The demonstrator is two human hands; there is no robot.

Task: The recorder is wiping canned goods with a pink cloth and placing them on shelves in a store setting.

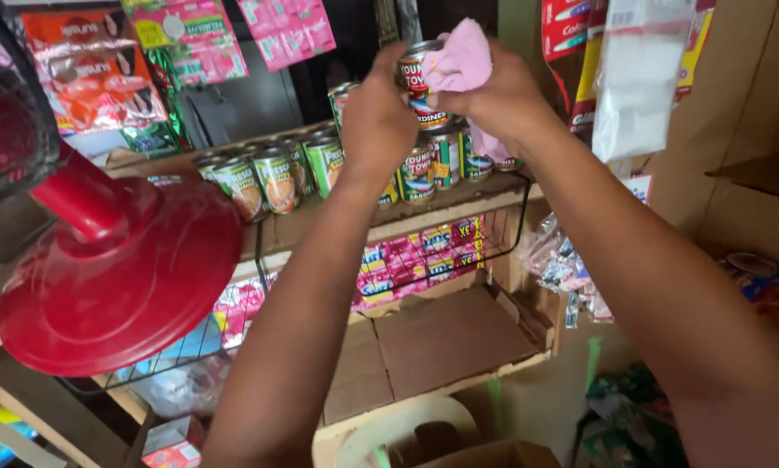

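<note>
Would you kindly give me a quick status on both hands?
Left hand grips can. Right hand presses pink cloth on its top. More cans shelved beneath.

- Red plastic fan base (121, 277): its dark grille (4, 104) is cut off at nine o'clock.
- Small printed tin can (420, 87): both hands and a pink cloth (459, 61) hide most of it.
- Both forearms are cut off at six o'clock.

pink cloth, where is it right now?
In the head view the pink cloth is top centre, pressed by the right hand against the top of the can that the left hand holds above the shelf's canned goods.
</note>
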